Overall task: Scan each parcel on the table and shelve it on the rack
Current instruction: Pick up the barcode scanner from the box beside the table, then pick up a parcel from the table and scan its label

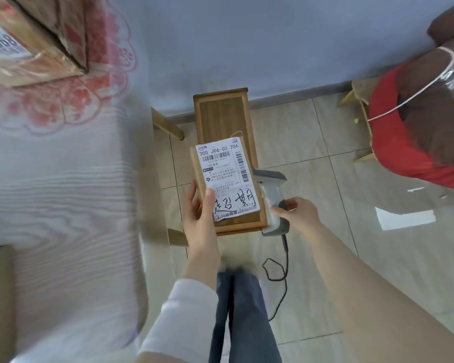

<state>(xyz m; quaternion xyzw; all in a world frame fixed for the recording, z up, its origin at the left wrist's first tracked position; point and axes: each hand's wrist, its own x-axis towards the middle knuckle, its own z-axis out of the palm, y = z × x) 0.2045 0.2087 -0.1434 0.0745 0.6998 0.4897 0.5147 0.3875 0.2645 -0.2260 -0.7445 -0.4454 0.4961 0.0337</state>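
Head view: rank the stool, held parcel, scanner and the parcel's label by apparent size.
1. Stool, though the parcel hides part.
2. Parcel; nearer the camera, so its true rank is unsure.
3. Label.
4. Scanner, partly hidden.

Wooden stool point(222, 113) on tiled floor point(325, 195), directly beyond left fingertips point(210, 193). Table under patterned cloth point(63, 179) left of those fingers, bearing 1 blurred cardboard box point(37, 40) at far corner.
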